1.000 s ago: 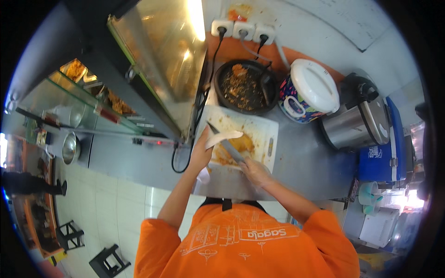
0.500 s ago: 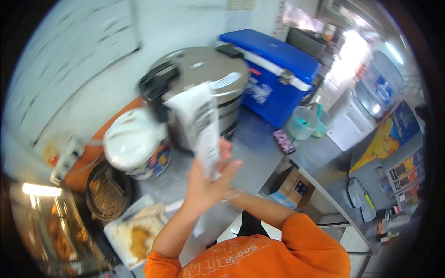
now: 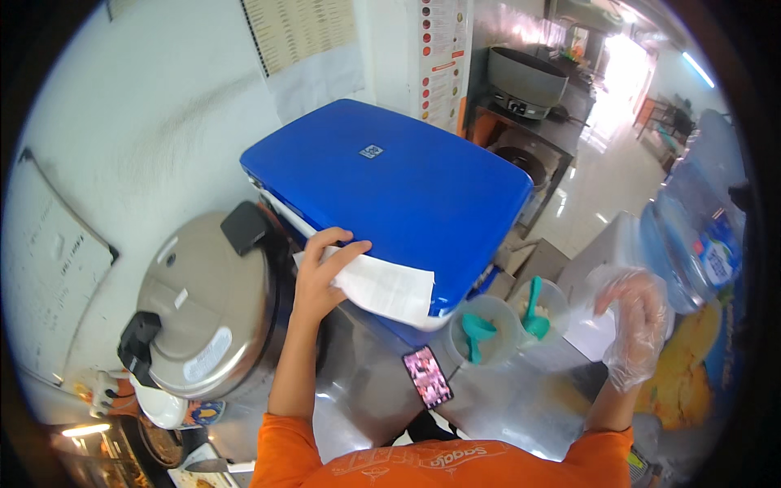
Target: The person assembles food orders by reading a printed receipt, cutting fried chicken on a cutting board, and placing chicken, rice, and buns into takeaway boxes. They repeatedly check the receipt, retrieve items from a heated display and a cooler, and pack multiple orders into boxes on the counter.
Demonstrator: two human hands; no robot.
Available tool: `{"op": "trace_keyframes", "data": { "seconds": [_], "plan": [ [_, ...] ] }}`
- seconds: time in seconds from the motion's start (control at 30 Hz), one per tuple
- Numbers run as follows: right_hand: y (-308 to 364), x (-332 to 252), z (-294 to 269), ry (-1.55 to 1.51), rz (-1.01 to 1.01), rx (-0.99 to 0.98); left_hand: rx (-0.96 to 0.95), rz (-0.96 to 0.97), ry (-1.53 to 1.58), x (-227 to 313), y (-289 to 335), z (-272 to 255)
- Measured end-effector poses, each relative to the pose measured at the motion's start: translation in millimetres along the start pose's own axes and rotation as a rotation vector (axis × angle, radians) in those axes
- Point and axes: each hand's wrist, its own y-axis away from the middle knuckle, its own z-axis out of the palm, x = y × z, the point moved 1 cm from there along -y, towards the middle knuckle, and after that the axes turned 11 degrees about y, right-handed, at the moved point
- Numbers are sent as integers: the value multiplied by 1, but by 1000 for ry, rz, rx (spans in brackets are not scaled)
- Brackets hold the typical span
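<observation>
My left hand [image 3: 321, 272] is closed on a flat piece of white paper [image 3: 386, 286], which lies over the front edge of a blue cooler box [image 3: 390, 175] with a shut lid. Out to the right, my right hand [image 3: 639, 321] is raised in a clear plastic glove. Its fingers are loosely bent, and nothing shows in them. Nearest to that hand are two translucent tubs, one tub [image 3: 496, 346] with a teal scoop [image 3: 477, 329], the other with a second teal scoop [image 3: 534, 321].
A large steel cooker [image 3: 199, 301] with black latches stands left of the cooler. A phone [image 3: 427, 376] with a lit screen lies on the metal counter [image 3: 358, 415]. At the right is a big water bottle [image 3: 691, 252]. A round pan [image 3: 525, 81] stands at the back.
My hands, together around the paper before, are now apart: the left with the paper at the cooler, the right far to the right. The view has swung rightward.
</observation>
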Motion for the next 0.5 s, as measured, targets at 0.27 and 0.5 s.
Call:
{"op": "trace_keyframes", "data": {
  "seconds": [0.27,0.5],
  "plan": [
    [-176,111,205,818,-587,-1386,-277,135,-79,20,-293,36],
    [-149,175,373,954,-782,-1574,-452,61,-61,19,-362,60]
  ]
}}
